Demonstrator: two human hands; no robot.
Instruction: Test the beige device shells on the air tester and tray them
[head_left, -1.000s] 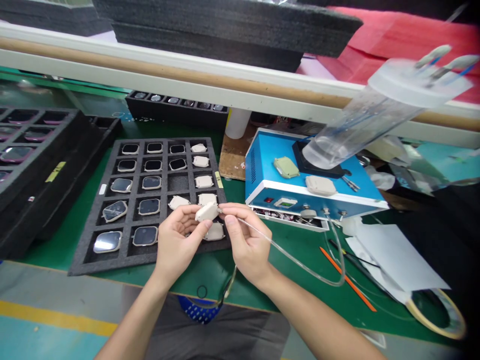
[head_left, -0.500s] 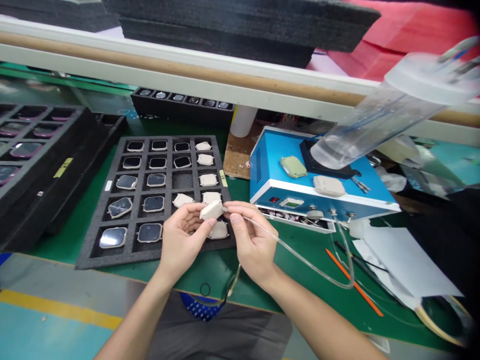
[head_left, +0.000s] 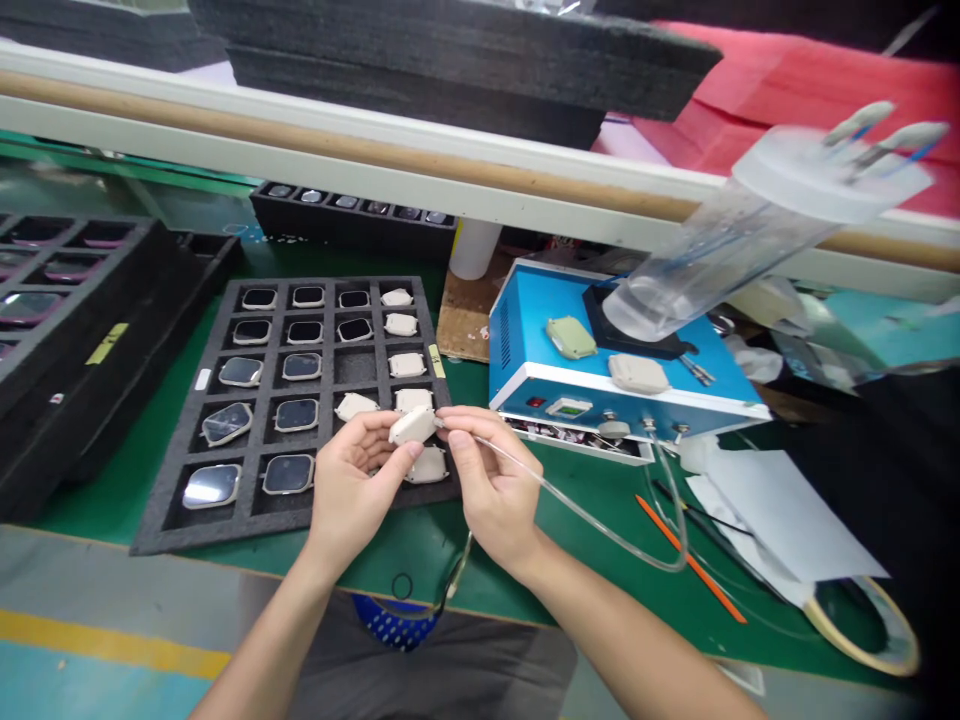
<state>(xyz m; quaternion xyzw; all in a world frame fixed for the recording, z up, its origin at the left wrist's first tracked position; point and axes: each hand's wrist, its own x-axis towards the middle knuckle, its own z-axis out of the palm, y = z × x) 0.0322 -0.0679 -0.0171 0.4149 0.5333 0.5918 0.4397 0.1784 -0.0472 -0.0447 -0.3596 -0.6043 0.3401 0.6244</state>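
Note:
My left hand is closed on a cream smartwatch case, gripping it between thumb and fingers above the near edge of a foam tray. In a pinch, my right hand holds the end of a clear thin tube against the right side of the case. The tube loops back to a fitting on the front of a blue-topped machine. Below and behind my hands lies the dark grey foam tray, with smartwatches in its cells, some screen up and some showing cream cases.
A green watch case and a cream one lie on the machine beside a tilted clear cylinder. Further right are an orange stick, white paper and a tape roll. Stacked black foam trays stand left.
The whole view has shifted slightly, so the bench things appear a little further left. Both hands keep the same hold on the watch case and tube.

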